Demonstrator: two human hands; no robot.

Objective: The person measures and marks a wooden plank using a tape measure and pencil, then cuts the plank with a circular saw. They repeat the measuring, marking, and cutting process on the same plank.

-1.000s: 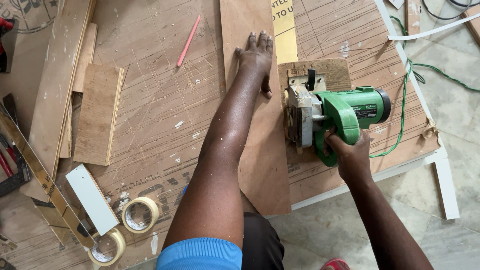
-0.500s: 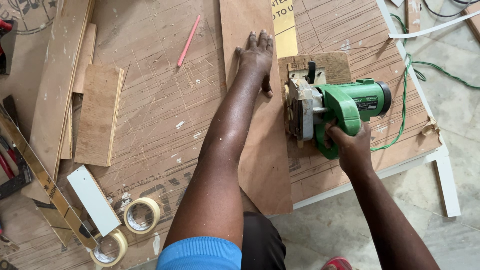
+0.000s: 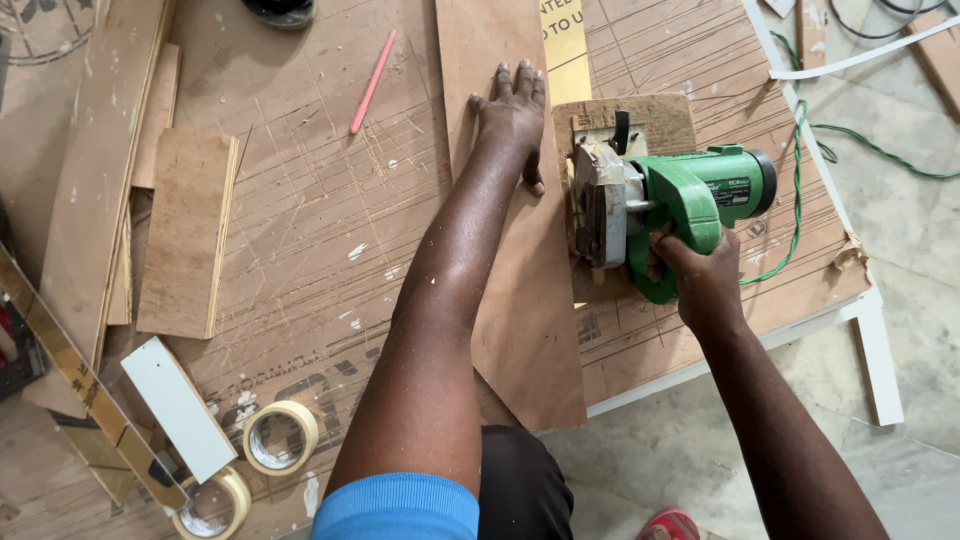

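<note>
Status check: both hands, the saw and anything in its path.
Left hand flat on long plywood strip. Right hand grips green circular saw at strip's right edge. Green cord trails right, off the strip.

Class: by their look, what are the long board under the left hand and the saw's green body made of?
Long board: probably plywood or thin hardboard, a flat brown matte face with faint grain. Saw body: seemingly moulded plastic, glossy green with rounded seams; its base looks like dusty grey metal.

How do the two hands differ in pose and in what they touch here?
The left hand lies flat, fingers spread, palm down on the long plywood strip; the right hand is curled around the handle of the green circular saw. The left arm reaches further up the table than the right. Both hands are bare.
</note>
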